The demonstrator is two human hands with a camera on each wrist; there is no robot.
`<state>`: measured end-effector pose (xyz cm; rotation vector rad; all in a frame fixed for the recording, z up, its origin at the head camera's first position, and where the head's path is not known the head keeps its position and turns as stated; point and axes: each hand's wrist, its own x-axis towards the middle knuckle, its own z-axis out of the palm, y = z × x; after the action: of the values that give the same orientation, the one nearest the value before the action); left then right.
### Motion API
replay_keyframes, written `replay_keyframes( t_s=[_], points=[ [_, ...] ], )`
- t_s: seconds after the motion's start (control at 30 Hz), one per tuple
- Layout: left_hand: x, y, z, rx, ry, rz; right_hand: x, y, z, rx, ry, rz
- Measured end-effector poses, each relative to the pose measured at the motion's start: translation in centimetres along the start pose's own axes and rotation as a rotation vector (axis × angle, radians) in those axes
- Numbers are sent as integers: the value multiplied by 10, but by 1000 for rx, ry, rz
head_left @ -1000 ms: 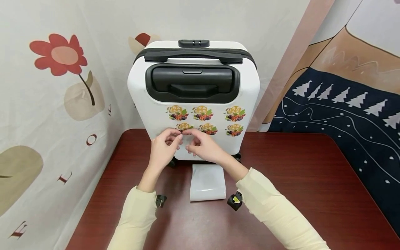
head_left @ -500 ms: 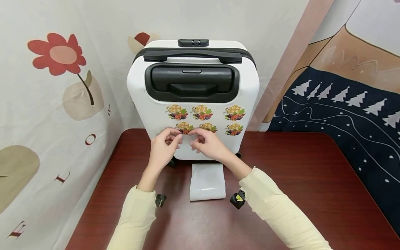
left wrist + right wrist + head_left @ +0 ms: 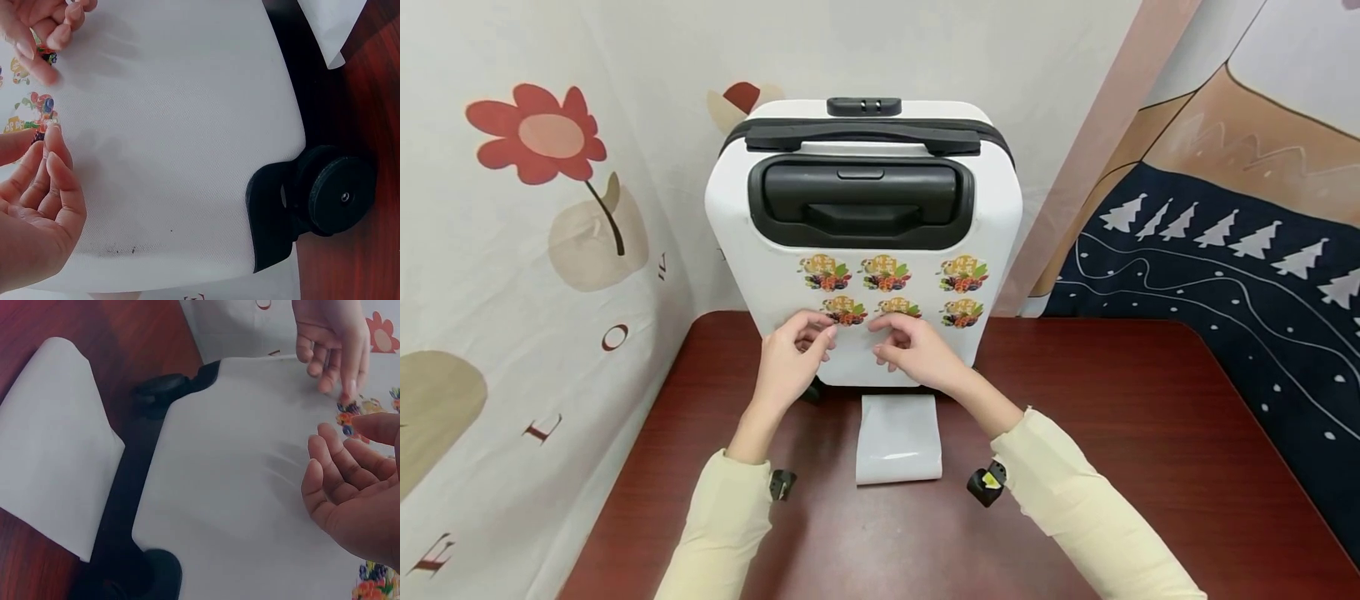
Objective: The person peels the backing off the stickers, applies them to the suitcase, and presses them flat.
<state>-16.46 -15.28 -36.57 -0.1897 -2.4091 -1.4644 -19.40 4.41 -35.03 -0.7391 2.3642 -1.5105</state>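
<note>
A white suitcase [image 3: 850,367] stands upright, with fruit-print stickers in two rows on its face. My left hand [image 3: 793,350] is at the lower-left sticker [image 3: 846,312], its index fingertip on or beside the sticker's lower left edge. Just right of it, my right hand [image 3: 917,354] hovers with fingers loosely bent, below the lower-middle sticker [image 3: 898,307] and partly covering it. Nothing shows between the right hand's fingers [image 3: 331,450] in the right wrist view. Close up in the left wrist view, the left hand [image 3: 40,219] has its fingertips against the suitcase face by the sticker.
A white backing sheet [image 3: 898,442] lies on the red-brown table [image 3: 1112,433] in front of the suitcase. Black wheels [image 3: 340,194] jut from the suitcase's bottom corners. A black telescopic handle [image 3: 861,192] sits in its upper part. Printed cloth [image 3: 647,67] hangs behind.
My right hand has moved right, away from the lower-left sticker, uncovering it, and is now in front of the lower-middle one. The left hand has stayed almost still.
</note>
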Motion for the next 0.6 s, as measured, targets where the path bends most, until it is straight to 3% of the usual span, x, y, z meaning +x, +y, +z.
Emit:
replay_keyframes(
  t_s=[0.4, 0.6],
  points=[
    [-8, -11, -9, 38, -21, -27, -21, 8, -30, -3, 79, -4],
    [-15, -19, -13, 53, -22, -52, -40, 23, -44, 18, 130, 50]
  ],
)
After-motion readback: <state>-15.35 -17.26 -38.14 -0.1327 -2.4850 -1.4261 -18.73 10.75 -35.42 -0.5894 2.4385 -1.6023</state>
